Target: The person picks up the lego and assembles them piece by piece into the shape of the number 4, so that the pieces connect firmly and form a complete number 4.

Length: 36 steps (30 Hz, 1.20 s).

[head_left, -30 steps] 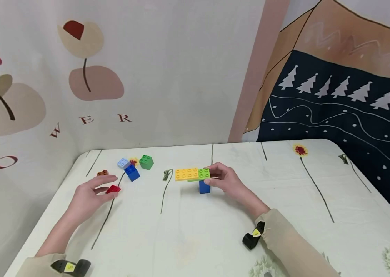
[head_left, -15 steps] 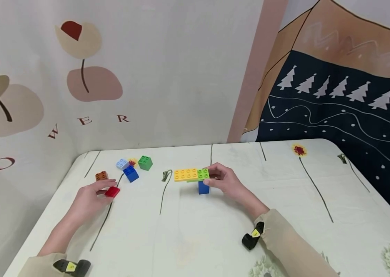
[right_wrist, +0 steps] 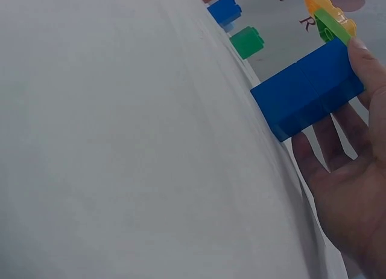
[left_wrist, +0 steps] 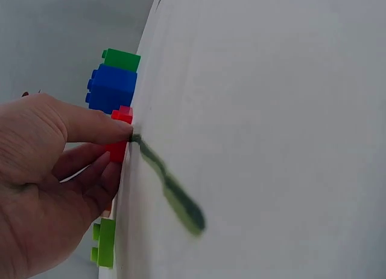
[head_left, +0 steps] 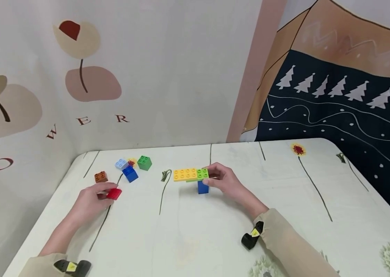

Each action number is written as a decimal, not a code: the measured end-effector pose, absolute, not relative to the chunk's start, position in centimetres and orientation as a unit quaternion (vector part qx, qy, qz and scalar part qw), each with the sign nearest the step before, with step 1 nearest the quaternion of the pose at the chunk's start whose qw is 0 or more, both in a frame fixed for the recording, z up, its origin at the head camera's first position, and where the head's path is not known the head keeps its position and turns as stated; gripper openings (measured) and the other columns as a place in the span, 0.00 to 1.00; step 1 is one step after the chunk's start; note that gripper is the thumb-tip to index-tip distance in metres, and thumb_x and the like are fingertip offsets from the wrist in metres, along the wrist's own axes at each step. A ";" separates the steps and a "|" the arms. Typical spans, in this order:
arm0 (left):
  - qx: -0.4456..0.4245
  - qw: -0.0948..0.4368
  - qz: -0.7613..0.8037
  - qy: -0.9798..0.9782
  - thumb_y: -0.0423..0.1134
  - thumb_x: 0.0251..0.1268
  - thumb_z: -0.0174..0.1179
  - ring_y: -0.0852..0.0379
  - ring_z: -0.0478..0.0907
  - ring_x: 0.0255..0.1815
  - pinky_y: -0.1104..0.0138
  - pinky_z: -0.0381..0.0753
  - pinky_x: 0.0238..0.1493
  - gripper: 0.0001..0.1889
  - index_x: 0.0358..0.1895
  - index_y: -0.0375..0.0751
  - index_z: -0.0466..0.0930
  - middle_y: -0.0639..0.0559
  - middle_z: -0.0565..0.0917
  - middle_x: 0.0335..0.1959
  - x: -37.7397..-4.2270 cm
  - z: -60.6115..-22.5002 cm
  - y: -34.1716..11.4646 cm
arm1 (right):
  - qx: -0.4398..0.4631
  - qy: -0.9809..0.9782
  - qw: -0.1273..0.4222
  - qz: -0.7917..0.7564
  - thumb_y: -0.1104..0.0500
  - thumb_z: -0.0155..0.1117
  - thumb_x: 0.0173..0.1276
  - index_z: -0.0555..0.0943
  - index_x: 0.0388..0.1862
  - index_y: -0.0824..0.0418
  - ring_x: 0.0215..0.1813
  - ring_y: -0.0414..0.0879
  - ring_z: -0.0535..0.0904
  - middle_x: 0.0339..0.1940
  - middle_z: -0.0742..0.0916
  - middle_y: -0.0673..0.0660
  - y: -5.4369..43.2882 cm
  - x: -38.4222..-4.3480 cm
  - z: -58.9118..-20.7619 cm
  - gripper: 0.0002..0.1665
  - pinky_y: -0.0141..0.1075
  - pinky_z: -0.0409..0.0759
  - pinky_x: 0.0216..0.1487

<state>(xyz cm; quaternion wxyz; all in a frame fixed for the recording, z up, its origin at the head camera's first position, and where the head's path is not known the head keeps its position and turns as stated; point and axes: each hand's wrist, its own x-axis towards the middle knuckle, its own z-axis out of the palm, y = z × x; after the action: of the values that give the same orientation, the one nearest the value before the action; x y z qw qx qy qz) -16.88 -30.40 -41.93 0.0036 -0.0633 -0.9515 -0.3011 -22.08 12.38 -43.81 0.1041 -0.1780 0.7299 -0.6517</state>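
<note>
My left hand (head_left: 90,200) pinches a red toy brick (head_left: 114,193) between thumb and fingers, low over the table at the left. In the left wrist view the red brick (left_wrist: 117,147) is partly covered by the thumb. My right hand (head_left: 227,181) grips the end of a built stack near the middle. A blue column (head_left: 203,187) forms its base, looking like two bricks on top of each other in the right wrist view. Lime green (head_left: 202,174) and yellow (head_left: 185,174) bricks lie across its top, the yellow part jutting out to the left.
Beyond my left hand lie loose brown (head_left: 101,176), light blue (head_left: 121,164), dark blue (head_left: 130,174) and green (head_left: 144,162) bricks. A lime green brick (left_wrist: 105,243) shows below the left hand in its wrist view. Fabric with prints hangs behind the white table (head_left: 181,231).
My left hand has shifted down slightly, uncovering the brown brick, and the red brick has turned in its fingers. My right hand and the stack stay almost where they were.
</note>
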 end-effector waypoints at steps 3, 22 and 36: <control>-0.070 0.000 -0.296 -0.952 0.24 0.60 0.69 0.41 0.81 0.44 0.59 0.86 0.40 0.21 0.58 0.29 0.83 0.30 0.82 0.54 -17.0 -41.9 -30.0 | -0.176 0.730 0.106 -0.652 0.64 0.69 0.72 0.77 0.60 0.67 0.56 0.52 0.81 0.58 0.84 0.62 12.4 -22.1 -43.8 0.21 0.35 0.83 0.52; -0.092 0.011 -0.326 -0.941 0.29 0.62 0.71 0.49 0.78 0.44 0.75 0.81 0.39 0.18 0.55 0.33 0.85 0.43 0.79 0.50 -16.8 -41.3 -27.9 | -0.177 0.722 0.109 -0.660 0.65 0.70 0.71 0.77 0.60 0.68 0.56 0.53 0.81 0.56 0.84 0.61 12.4 -22.1 -43.8 0.21 0.35 0.83 0.51; -0.102 -0.015 -0.419 -0.902 0.29 0.63 0.71 0.46 0.81 0.49 0.76 0.81 0.45 0.20 0.59 0.34 0.84 0.40 0.84 0.53 -16.6 -40.5 -24.7 | -0.164 0.728 0.113 -0.656 0.64 0.69 0.71 0.77 0.60 0.66 0.56 0.52 0.81 0.57 0.84 0.61 12.4 -22.0 -43.7 0.21 0.36 0.82 0.52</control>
<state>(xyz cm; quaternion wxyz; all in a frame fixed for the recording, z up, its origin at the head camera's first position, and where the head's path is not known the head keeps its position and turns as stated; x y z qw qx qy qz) -16.63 -24.69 -40.50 -0.0152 -0.1023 -0.9022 -0.4188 -22.00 12.36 -43.71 0.1133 -0.1639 0.7279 -0.6561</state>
